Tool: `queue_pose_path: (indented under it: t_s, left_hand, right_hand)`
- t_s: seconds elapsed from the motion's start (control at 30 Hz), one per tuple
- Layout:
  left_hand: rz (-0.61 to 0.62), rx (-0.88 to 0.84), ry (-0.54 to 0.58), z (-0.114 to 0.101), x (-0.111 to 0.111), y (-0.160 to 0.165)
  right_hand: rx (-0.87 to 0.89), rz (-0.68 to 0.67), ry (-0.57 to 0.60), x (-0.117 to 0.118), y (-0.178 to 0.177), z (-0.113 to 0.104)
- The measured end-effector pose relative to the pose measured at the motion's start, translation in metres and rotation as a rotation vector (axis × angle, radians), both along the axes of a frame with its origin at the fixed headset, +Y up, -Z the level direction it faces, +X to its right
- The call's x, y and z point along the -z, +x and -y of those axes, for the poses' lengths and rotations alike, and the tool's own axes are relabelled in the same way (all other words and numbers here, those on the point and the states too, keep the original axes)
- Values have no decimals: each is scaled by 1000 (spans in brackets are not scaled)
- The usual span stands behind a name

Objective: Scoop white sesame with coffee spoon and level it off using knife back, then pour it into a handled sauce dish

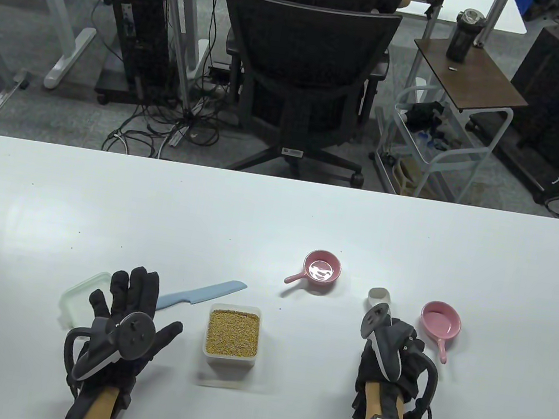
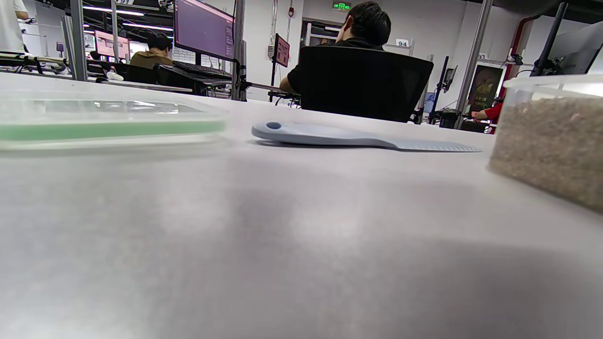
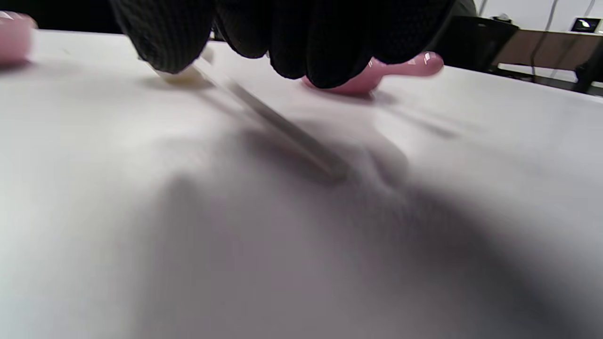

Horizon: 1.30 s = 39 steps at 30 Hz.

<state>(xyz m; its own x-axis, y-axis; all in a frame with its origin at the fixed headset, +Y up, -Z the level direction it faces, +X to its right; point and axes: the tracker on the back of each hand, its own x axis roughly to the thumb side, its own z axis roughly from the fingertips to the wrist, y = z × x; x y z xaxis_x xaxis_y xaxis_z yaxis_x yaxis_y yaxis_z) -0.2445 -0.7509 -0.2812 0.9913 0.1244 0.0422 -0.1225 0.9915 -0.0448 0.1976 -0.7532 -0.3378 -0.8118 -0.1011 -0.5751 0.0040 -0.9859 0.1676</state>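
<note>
A clear tub of sesame (image 1: pixel 233 334) (image 2: pixel 546 146) stands open in the middle. The pale blue knife (image 1: pixel 203 295) (image 2: pixel 358 139) lies flat just left of it. My left hand (image 1: pixel 137 298) hovers flat with fingers spread by the knife's handle end, holding nothing. The white coffee spoon (image 1: pixel 379 297) (image 3: pixel 278 122) lies under my right hand (image 1: pixel 394 339), whose curled fingertips (image 3: pixel 165 42) close on it near the bowl. One pink handled sauce dish (image 1: pixel 322 268) sits behind the tub. A second pink dish (image 1: pixel 441 322) (image 3: pixel 377 73) sits right of my right hand.
The tub's lid (image 1: pixel 80 295) (image 2: pixel 108 120) lies left of my left hand. Beyond the table's far edge (image 1: pixel 284 180) a person sits in a black office chair (image 1: pixel 307 61), back turned.
</note>
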Motion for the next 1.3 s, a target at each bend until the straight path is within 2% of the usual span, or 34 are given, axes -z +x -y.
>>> queue_pose_path:
  t_s: [0.17,0.23,0.4,0.57,0.67,0.8,0.9,0.97,1.07,1.23,1.3]
  left_hand:
    - [9,5,-15,1,1,2]
    - [12,3,-18,1,1,3]
    - [13,-19,-23,3,1,3]
    - [40,-12,-23,2,0,7]
    - [54,-6,-18,1,0,12]
    - [64,6,-27,2,0,15]
    - [64,3,-32,2,0,15]
    - [61,0,-33,2,0,14]
    - [59,-7,-41,3,0,13]
    - [65,-8,-58,4,0,14]
    - [68,-16,-61,5,0,14]
  right_hand:
    - [12,59,-1,6,4,14]
    - [52,90,43,7,7,14]
    - [189,150,69,7,15,12]
    - [206,122,14,5,17,9]
    - [204,81,82,1,13,-6]
    - [253,-32,223,-7,0,-40]
    - [360,-155,360,-19,-15,-63]
    - [446,-228,413,-27,-26,-70]
    - [561,-293,443,-34,-38,-66]
    - [708,-354,467,-38,-52,-29]
    - [719,-365,441,-37,-53,-21]
